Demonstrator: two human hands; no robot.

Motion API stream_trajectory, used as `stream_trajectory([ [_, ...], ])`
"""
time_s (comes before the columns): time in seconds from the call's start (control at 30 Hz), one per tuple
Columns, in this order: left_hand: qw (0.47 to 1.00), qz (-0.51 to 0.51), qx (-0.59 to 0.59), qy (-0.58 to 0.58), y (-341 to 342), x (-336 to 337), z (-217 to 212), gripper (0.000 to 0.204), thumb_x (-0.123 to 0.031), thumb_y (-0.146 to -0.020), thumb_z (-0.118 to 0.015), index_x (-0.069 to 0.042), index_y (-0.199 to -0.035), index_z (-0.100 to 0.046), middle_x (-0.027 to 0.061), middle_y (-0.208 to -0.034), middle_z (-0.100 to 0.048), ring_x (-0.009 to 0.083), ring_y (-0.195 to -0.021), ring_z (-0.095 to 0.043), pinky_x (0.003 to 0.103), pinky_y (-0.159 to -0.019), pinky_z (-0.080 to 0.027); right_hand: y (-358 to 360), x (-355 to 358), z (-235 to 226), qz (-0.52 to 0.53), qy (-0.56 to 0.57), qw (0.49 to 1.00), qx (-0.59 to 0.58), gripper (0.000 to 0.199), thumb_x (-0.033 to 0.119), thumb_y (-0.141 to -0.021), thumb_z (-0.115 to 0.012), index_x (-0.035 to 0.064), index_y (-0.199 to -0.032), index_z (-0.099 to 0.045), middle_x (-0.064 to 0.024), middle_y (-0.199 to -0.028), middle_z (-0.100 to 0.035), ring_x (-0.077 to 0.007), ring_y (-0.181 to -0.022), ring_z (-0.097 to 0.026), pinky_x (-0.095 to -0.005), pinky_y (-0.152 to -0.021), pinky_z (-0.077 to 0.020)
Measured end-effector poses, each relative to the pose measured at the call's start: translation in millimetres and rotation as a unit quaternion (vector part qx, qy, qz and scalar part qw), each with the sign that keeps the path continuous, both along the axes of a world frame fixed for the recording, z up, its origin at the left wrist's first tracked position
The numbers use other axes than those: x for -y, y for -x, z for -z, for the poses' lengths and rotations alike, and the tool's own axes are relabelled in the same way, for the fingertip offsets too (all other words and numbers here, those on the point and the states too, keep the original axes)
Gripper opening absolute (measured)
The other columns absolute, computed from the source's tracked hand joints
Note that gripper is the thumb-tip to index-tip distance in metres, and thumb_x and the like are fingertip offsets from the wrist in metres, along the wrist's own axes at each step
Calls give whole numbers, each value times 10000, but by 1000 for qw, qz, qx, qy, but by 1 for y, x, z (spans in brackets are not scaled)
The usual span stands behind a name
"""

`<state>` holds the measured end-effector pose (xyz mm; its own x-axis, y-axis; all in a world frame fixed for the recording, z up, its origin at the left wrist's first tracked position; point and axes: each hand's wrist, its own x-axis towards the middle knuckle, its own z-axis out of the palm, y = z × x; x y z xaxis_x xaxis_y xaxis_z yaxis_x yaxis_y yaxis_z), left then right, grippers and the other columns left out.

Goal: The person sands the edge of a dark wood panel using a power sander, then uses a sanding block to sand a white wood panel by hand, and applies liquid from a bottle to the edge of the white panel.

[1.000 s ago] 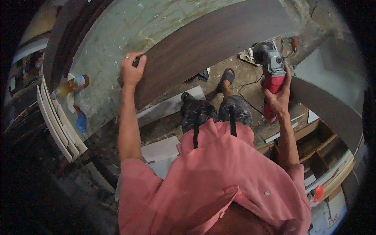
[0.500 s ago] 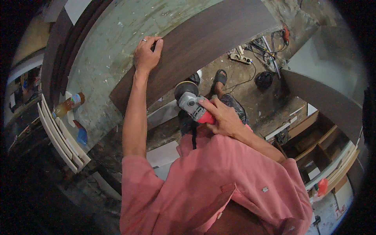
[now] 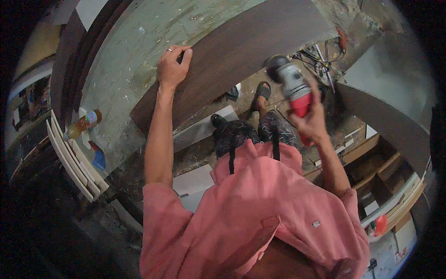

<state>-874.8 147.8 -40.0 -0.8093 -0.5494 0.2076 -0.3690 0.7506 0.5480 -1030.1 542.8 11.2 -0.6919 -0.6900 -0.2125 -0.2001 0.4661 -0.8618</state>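
Observation:
A dark brown wood-grain board (image 3: 223,65) lies slantwise across the pale green worktop (image 3: 125,79). My left hand (image 3: 173,67), a ring on one finger, is closed over the board's far edge near its left part; its fingertips are partly hidden. My right hand (image 3: 312,118) is wrapped round the red body of a grey-and-red angle grinder (image 3: 295,86). The grinder is slightly blurred, and its round dark pad (image 3: 277,67) is at the board's near edge, toward the right end. Whether the pad touches the board I cannot tell.
A power strip and tangled cables (image 3: 320,63) lie beyond the grinder. An open wooden cabinet (image 3: 376,172) stands at right. A bottle of amber liquid (image 3: 83,124) and pale curved strips (image 3: 76,162) are at left. My sandalled foot (image 3: 263,90) is below the board's near edge.
My right hand has carried the angle grinder away from my body and to the right, up to the board's near edge. My left hand has stayed on the board.

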Motion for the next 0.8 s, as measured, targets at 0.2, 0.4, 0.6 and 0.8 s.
stream_trajectory([
  [0.2, 1000, -13, -4, -21, -4, 2, 1, 195, -226, -919, -683, -70, -1017, -746, 93, -933, -699, 234, -816, -662, 343, -748, -511, 35, -14, -2, 58, 56, 997, -14, 986, -44, -685, -689, 177, -1551, -272, -167, -1325, -563, -278, -1170, -591, -382, -988, -481],
  [0.4, 998, -23, -1, -62, -2, 3, -2, 206, -271, -900, -684, -108, -998, -763, 88, -930, -703, 251, -829, -667, 368, -755, -524, -58, 5, -11, -166, -3, 985, -49, 943, 81, -673, -781, 213, -1513, -375, -179, -1361, -534, -334, -1153, -625, -446, -956, -528],
  [0.6, 997, -36, 0, -75, -2, -3, -3, 250, -324, -902, -683, -114, -1011, -760, 89, -938, -702, 260, -822, -669, 371, -753, -522, -127, 44, -14, -301, -122, 946, -2, 943, 169, -648, -813, 217, -1491, -394, -143, -1237, -547, -396, -1062, -616, -469, -829, -536],
  [0.8, 998, -22, 1, -57, -7, 7, 6, 259, -332, -900, -672, -117, -1015, -759, 97, -961, -710, 272, -842, -680, 377, -761, -525, -131, 48, -3, -261, -61, 962, -51, 949, 178, -683, -806, 283, -1515, -362, -132, -1076, -519, -383, -948, -619, -483, -741, -547],
])
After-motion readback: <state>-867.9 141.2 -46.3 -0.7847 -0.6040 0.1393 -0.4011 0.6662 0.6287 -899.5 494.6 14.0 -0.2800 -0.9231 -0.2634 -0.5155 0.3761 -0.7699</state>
